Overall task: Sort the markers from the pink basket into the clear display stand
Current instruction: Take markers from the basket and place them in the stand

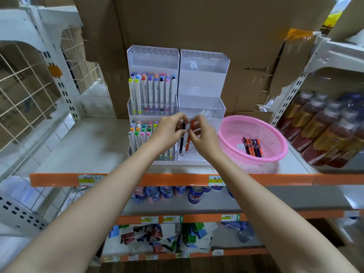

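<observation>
Our left hand (171,128) holds a black marker (182,137), our right hand (202,134) an orange marker (189,137), both upright in the clear display stand (202,79).

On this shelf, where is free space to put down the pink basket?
The bare shelf left of the clear display stand, up to the wire grid, is free. The right is crowded: the pink basket sits between the stand and the bottles. Both hands work before the stand.
</observation>
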Action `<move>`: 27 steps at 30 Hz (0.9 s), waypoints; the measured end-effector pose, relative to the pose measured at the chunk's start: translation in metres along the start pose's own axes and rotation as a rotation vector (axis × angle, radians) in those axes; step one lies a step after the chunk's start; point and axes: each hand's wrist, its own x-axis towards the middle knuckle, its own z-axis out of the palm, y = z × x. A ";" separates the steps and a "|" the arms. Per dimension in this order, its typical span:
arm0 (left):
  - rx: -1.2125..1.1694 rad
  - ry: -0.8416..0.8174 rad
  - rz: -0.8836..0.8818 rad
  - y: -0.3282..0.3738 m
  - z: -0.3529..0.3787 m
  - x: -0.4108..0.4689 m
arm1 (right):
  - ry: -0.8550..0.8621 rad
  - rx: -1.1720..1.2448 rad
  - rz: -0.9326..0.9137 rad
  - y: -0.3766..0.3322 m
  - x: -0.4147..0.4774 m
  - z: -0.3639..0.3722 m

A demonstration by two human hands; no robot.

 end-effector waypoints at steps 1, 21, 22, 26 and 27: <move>0.018 -0.014 0.006 -0.001 0.001 0.000 | -0.002 -0.008 -0.007 0.000 0.000 0.000; 0.276 -0.059 0.073 -0.019 0.010 -0.003 | -0.082 -0.077 -0.058 0.004 -0.006 -0.003; 0.266 -0.063 0.066 -0.019 0.009 -0.003 | -0.084 -0.082 -0.064 0.004 -0.006 -0.003; 0.246 -0.068 0.058 -0.020 0.008 -0.003 | -0.092 -0.103 -0.073 0.006 -0.006 -0.004; 0.244 -0.067 0.057 -0.019 0.008 -0.003 | -0.094 -0.103 -0.072 0.006 -0.005 -0.004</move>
